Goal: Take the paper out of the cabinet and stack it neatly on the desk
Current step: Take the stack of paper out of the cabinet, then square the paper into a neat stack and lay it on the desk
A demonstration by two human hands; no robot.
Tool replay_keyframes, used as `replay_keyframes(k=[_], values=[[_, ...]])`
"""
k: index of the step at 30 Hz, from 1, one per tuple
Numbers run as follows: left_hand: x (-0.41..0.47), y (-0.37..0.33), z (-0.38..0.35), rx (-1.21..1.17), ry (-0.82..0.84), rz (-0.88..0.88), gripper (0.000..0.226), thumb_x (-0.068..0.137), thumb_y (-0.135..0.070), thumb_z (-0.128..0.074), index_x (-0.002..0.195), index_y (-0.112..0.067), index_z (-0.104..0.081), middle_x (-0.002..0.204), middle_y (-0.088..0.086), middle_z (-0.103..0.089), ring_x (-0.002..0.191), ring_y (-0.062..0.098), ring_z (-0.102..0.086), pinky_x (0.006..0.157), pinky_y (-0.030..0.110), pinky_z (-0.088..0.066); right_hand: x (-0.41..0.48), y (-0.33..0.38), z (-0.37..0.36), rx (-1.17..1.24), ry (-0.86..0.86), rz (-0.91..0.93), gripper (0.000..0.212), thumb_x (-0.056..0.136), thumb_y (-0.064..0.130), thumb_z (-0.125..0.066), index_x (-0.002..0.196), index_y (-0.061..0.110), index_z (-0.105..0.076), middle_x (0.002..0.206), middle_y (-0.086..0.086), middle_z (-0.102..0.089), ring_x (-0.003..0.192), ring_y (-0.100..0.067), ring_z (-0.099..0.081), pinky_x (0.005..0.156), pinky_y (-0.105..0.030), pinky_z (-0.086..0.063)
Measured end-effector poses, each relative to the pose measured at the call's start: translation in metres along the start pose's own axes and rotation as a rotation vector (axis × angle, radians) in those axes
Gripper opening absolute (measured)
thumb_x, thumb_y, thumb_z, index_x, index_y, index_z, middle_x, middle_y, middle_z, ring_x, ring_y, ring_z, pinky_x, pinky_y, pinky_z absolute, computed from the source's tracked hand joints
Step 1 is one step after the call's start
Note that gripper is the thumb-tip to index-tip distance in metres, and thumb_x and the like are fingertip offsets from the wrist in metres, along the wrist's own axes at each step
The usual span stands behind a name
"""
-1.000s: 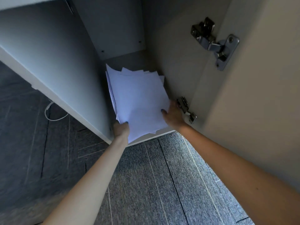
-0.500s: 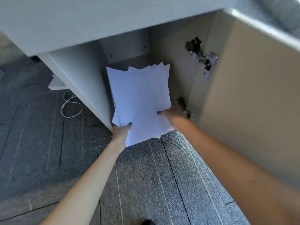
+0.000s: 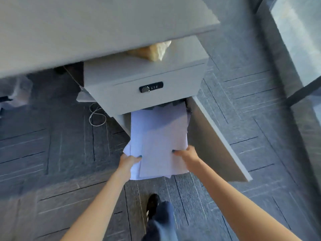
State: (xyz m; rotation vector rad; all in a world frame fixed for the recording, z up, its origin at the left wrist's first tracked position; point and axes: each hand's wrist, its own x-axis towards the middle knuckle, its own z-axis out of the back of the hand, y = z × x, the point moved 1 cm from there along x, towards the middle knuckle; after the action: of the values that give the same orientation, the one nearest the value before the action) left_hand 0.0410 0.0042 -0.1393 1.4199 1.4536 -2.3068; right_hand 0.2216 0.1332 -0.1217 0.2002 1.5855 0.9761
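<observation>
Mid-extraction: my left hand [image 3: 129,160] and right hand [image 3: 188,154] both pinched closed on the uneven paper stack [image 3: 159,141] at frame centre, mostly out of the cabinet [image 3: 139,94]; next, lift to table [image 3: 86,32] upper left, square edges.

No readable text, label or brand appears anywhere. Just above the centre of the frame, a small black combination lock [image 3: 151,87] sits on the grey drawer front [image 3: 173,91]; its number dials are too blurred to read.
</observation>
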Motion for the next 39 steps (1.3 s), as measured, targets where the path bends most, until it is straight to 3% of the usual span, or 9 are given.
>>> replay_keyframes(k=[2, 5, 12, 18, 22, 28, 32, 36, 39], values=[[-0.044, -0.003, 0.010, -0.022, -0.056, 0.052, 0.053, 0.082, 0.013, -0.065, 0.131, -0.003, -0.054, 0.128, 0.016, -0.062, 0.106, 0.028, -0.059, 0.098, 0.042, -0.046, -0.052, 0.009, 0.005, 0.033, 0.039, -0.003, 0.027, 0.061, 0.004, -0.075, 0.084, 0.000, -0.062, 0.087, -0.013, -0.063, 0.072, -0.025, -0.060, 0.063, -0.031, -0.048], [-0.103, -0.014, 0.022, -0.070, -0.084, 0.099, 0.050, 0.082, 0.015, -0.065, 0.129, 0.003, -0.054, 0.130, 0.019, -0.060, 0.109, 0.030, -0.060, 0.100, 0.044, -0.046, -0.108, 0.022, 0.014, 0.016, 0.069, 0.016, 0.020, 0.077, -0.007, -0.068, 0.095, -0.001, -0.061, 0.093, -0.015, -0.062, 0.073, -0.024, -0.059, 0.064, -0.032, -0.048], [-0.216, -0.050, 0.043, -0.098, -0.023, 0.120, 0.055, 0.080, 0.016, -0.066, 0.132, 0.003, -0.053, 0.132, 0.021, -0.060, 0.118, 0.037, -0.060, 0.104, 0.052, -0.044, -0.215, 0.057, 0.038, -0.043, 0.038, 0.038, 0.021, 0.082, -0.003, -0.065, 0.103, -0.004, -0.060, 0.094, -0.014, -0.061, 0.082, -0.028, -0.057, 0.075, -0.038, -0.046], [-0.294, -0.107, 0.057, -0.130, 0.081, 0.089, 0.049, 0.081, 0.014, -0.064, 0.129, 0.007, -0.056, 0.111, 0.018, -0.068, 0.092, 0.029, -0.065, 0.083, 0.040, -0.057, -0.293, 0.114, 0.057, 0.015, 0.134, 0.171, 0.034, 0.069, 0.008, -0.071, 0.100, 0.001, -0.061, 0.082, -0.006, -0.064, 0.072, -0.021, -0.061, 0.059, -0.026, -0.050], [-0.330, -0.163, 0.073, -0.179, 0.110, -0.007, 0.043, 0.088, 0.003, -0.062, 0.131, 0.003, -0.057, 0.118, 0.018, -0.067, 0.099, 0.030, -0.065, 0.093, 0.044, -0.052, -0.318, 0.167, 0.057, -0.002, 0.210, 0.257, 0.019, 0.085, -0.001, -0.063, 0.104, 0.002, -0.061, 0.085, -0.004, -0.066, 0.073, -0.017, -0.063, 0.061, -0.027, -0.051], [-0.367, -0.254, 0.108, -0.145, 0.152, -0.190, 0.051, 0.098, -0.050, -0.042, 0.130, -0.014, -0.060, 0.125, 0.009, -0.068, 0.117, 0.024, -0.063, 0.104, 0.045, -0.046, -0.345, 0.256, 0.042, 0.027, 0.339, 0.339, 0.034, 0.077, 0.003, -0.071, 0.109, -0.004, -0.062, 0.090, -0.010, -0.068, 0.074, -0.022, -0.066, 0.055, -0.023, -0.057], [-0.383, -0.307, 0.126, -0.202, 0.173, -0.290, 0.049, 0.100, -0.049, -0.038, 0.134, -0.019, -0.056, 0.130, 0.005, -0.065, 0.120, 0.022, -0.060, 0.104, 0.043, -0.046, -0.356, 0.310, 0.020, 0.061, 0.383, 0.401, 0.034, 0.070, 0.008, -0.073, 0.102, 0.001, -0.064, 0.087, -0.008, -0.069, 0.076, -0.025, -0.066, 0.066, -0.032, -0.059], [-0.384, -0.347, 0.143, -0.256, 0.223, -0.349, 0.044, 0.100, -0.047, -0.039, 0.133, -0.023, -0.057, 0.130, 0.002, -0.066, 0.119, 0.020, -0.062, 0.098, 0.041, -0.049, -0.354, 0.353, -0.004, 0.102, 0.406, 0.431, 0.022, 0.065, 0.011, -0.072, 0.085, 0.007, -0.067, 0.067, 0.005, -0.073, 0.060, -0.013, -0.070, 0.053, -0.024, -0.057], [-0.373, -0.371, 0.157, -0.250, 0.211, -0.372, 0.044, 0.102, -0.042, -0.040, 0.136, -0.019, -0.056, 0.130, 0.004, -0.065, 0.111, 0.021, -0.062, 0.092, 0.037, -0.050, -0.341, 0.382, -0.024, 0.085, 0.399, 0.433, 0.023, 0.063, 0.016, -0.073, 0.084, 0.009, -0.067, 0.079, -0.003, -0.071, 0.070, -0.024, -0.067, 0.065, -0.034, -0.057]])
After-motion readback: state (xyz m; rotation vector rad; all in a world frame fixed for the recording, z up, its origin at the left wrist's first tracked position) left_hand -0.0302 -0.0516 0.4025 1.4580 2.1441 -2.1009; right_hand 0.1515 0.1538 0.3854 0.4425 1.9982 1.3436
